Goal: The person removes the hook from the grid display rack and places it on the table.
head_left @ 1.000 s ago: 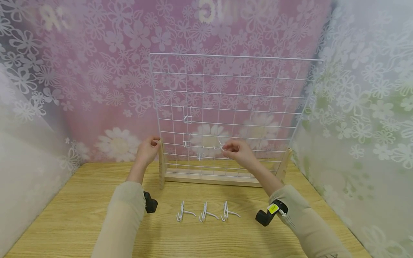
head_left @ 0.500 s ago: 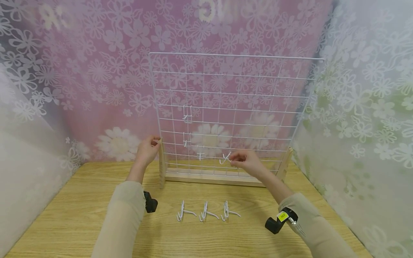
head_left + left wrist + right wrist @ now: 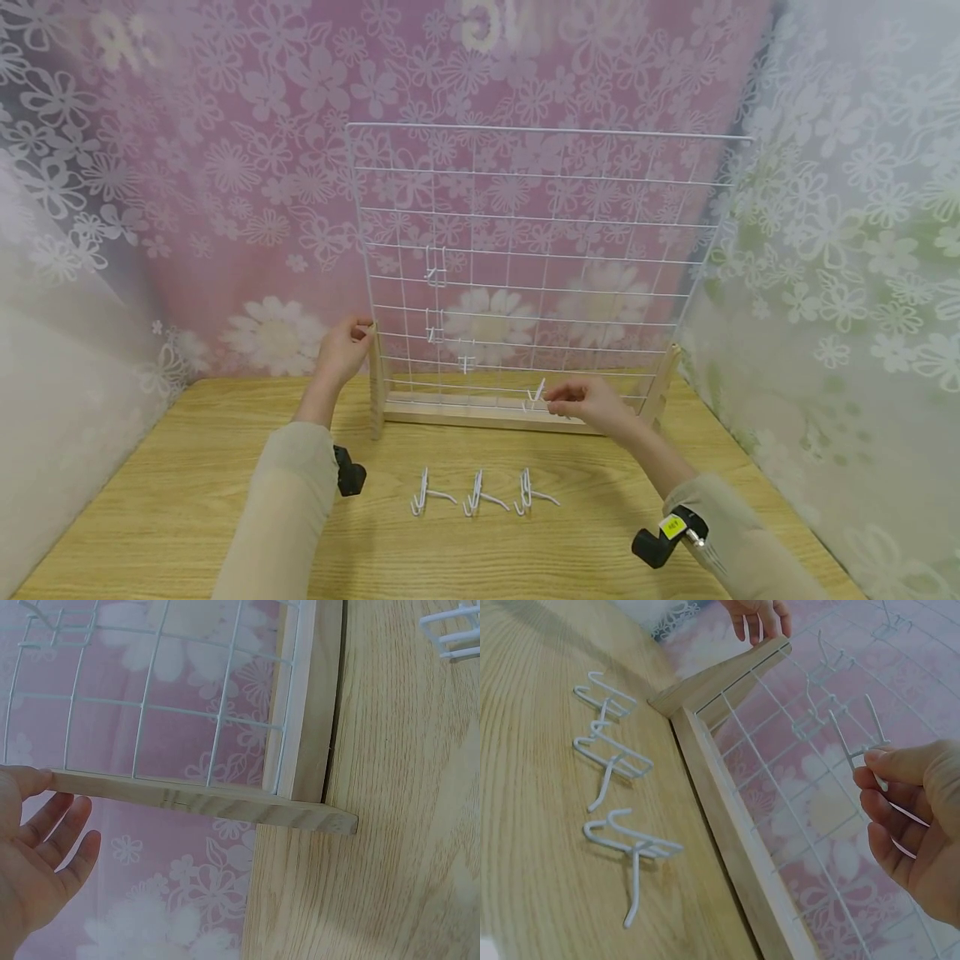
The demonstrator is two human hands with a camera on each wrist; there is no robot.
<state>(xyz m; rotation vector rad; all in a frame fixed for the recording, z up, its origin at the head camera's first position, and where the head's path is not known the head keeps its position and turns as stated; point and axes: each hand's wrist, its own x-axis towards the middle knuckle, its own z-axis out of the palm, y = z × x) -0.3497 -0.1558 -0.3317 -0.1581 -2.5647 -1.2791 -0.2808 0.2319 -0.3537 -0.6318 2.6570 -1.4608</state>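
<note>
Our right hand (image 3: 588, 404) pinches 1 white hook (image 3: 859, 753) at the wire grid (image 3: 546, 254), contact hard to tell; our left hand (image 3: 345, 350) grips the wooden upright (image 3: 217, 805). 3 hung hooks (image 3: 435, 276) share the grid; 3 loose hooks (image 3: 477, 493) lie on the table (image 3: 435, 558).

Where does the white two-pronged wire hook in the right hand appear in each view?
Head: the white two-pronged wire hook is right of centre, below mid-height.
Left wrist: not visible.
Right wrist: right of centre, slightly above mid-height, pinched by the right hand.
Shared landmark: the white rectangular-mesh wire grid.
</note>
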